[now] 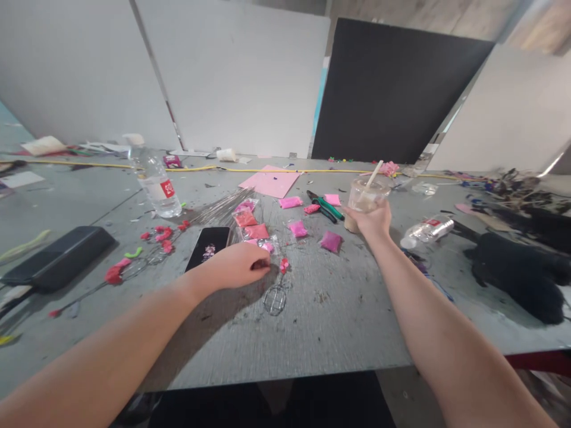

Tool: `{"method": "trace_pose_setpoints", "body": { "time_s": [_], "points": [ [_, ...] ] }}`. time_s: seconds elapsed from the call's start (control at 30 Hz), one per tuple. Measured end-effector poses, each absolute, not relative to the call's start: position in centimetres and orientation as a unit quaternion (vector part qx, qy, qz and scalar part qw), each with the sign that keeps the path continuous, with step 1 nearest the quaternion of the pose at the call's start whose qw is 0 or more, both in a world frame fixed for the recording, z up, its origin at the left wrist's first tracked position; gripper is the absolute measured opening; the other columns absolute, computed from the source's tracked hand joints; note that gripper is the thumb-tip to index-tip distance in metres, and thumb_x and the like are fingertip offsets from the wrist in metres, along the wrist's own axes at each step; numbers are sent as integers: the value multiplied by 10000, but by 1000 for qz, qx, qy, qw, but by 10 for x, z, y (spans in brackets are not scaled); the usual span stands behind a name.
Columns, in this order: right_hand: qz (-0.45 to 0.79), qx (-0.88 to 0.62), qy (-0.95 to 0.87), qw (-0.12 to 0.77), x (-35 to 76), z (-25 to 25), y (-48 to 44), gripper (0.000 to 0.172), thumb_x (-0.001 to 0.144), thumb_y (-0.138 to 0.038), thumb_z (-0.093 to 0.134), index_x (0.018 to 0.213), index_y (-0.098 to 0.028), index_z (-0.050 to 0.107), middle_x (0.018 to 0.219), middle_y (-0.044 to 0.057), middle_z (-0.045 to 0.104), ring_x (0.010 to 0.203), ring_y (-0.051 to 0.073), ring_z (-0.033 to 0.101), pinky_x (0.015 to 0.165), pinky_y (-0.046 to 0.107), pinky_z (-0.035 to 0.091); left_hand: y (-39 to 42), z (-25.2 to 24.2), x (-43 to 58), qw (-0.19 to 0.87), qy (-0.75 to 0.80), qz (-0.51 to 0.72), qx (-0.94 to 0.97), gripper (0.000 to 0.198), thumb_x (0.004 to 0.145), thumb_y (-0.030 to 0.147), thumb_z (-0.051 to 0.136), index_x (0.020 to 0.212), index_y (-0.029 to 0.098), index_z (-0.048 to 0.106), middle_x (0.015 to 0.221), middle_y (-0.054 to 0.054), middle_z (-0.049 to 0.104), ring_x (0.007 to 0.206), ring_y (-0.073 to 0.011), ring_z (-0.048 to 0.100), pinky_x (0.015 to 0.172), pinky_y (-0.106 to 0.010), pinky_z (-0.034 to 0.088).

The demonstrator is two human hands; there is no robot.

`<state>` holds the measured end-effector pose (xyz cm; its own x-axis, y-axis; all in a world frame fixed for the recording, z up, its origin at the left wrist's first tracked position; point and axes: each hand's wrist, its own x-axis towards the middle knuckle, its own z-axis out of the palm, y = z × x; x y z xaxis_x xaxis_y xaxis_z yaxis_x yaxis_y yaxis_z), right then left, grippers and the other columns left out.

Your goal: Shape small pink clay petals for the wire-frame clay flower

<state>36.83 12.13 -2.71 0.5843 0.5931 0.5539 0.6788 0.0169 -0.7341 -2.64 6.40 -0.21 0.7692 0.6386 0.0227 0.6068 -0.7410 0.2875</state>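
My right hand point(372, 221) is wrapped around a clear plastic cup point(363, 196) with a pale straw point(373, 176) standing in it. My left hand point(243, 264) rests low over the table with its fingers curled; anything inside them is hidden. Just right of it lies a small wire frame point(275, 299) with a pink-red bead-like piece point(284, 266) at its top. Beyond my left hand are several small packets of pink material, among them a coral packet point(256, 232) and a magenta packet point(331, 241). A phone point(209, 246) with its screen lit lies beside my left wrist.
Green-handled pliers point(328, 208) lie left of the cup. A bundle of thin wires point(223, 205) and a pink sheet point(271, 181) are farther back. An upright water bottle point(158, 184) stands left, a lying bottle point(428, 230) right. A black case point(60, 255) sits far left.
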Motion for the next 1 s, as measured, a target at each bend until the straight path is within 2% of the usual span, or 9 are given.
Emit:
{"method": "trace_pose_setpoints", "body": {
  "time_s": [0.2, 0.27, 0.4, 0.57, 0.67, 0.73, 0.8, 0.9, 1.0],
  "points": [
    [-13, -725, -398, 562, 364, -31, 121, 951, 497, -530, 932, 1262, -174, 493, 1189, 129, 662, 1070, 332, 658, 1010, 516, 521, 63, 1, -27, 129, 335, 52, 932, 211, 937, 306, 572, 882, 188, 739, 853, -57, 752, 751, -189, 670, 682, -308, 452],
    [-24, -722, -395, 568, 361, -30, 120, 1024, 503, -510, 939, 1329, -169, 436, 1269, 160, 625, 1123, 339, 631, 1042, 507, 505, 62, 2, -26, 130, 333, 52, 932, 201, 933, 289, 577, 895, 186, 745, 866, -59, 757, 757, -188, 674, 690, -308, 457],
    [-87, -708, -382, 588, 355, -23, 115, 1143, 513, -469, 942, 1409, -165, 302, 1452, 218, 457, 1301, 364, 519, 1151, 528, 413, 60, 2, -24, 131, 335, 52, 932, 191, 924, 278, 584, 885, 188, 749, 875, -60, 758, 767, -190, 677, 696, -308, 463],
    [-160, -691, -378, 596, 346, -8, 99, 955, 623, -409, 890, 1346, -181, 309, 1439, 207, 409, 1405, 379, 378, 1209, 587, 289, 61, 13, -28, 130, 372, 56, 917, 190, 908, 329, 605, 875, 212, 751, 872, -47, 762, 780, -196, 682, 709, -310, 468],
    [-224, -676, -405, 574, 338, -1, 90, 808, 677, -365, 853, 1288, -199, 350, 1367, 185, 462, 1320, 383, 440, 1171, 616, 297, 70, 29, -44, 112, 467, 81, 873, 272, 949, 392, 535, 973, 219, 743, 927, -64, 768, 823, -216, 699, 735, -326, 486],
    [-247, -672, -431, 549, 333, 1, 86, 743, 693, -301, 826, 1262, -211, 356, 1352, 182, 482, 1310, 388, 443, 1159, 627, 290, 79, 37, -57, 83, 550, 95, 825, 384, 981, 475, 464, 1064, 203, 723, 993, -118, 762, 919, -279, 711, 805, -383, 504],
    [-246, -682, -445, 526, 328, 2, 85, 711, 694, -240, 805, 1244, -219, 355, 1360, 185, 486, 1336, 391, 425, 1167, 623, 272, 85, 40, -70, 61, 628, 84, 771, 515, 957, 577, 462, 1155, 162, 694, 1035, -200, 744, 1017, -388, 707, 866, -481, 513],
    [-235, -699, -450, 504, 322, 3, 84, 717, 677, -188, 803, 1229, -231, 348, 1382, 190, 488, 1379, 394, 398, 1177, 620, 249, 89, 35, -79, 69, 705, 35, 705, 839, 738, 748, 667, 1288, 116, 644, 1118, -325, 703, 1174, -570, 624, 880, -603, 512],
    [-230, -706, -450, 496, 320, 3, 83, 682, 692, -181, 787, 1219, -235, 357, 1405, 206, 481, 1392, 402, 397, 1168, 632, 246, 90, 29, -80, 114, 719, 4, 686, 946, 630, 699, 771, 1374, 142, 593, 1137, -324, 720, 1183, -580, 625, 869, -601, 524]
  ]
}}
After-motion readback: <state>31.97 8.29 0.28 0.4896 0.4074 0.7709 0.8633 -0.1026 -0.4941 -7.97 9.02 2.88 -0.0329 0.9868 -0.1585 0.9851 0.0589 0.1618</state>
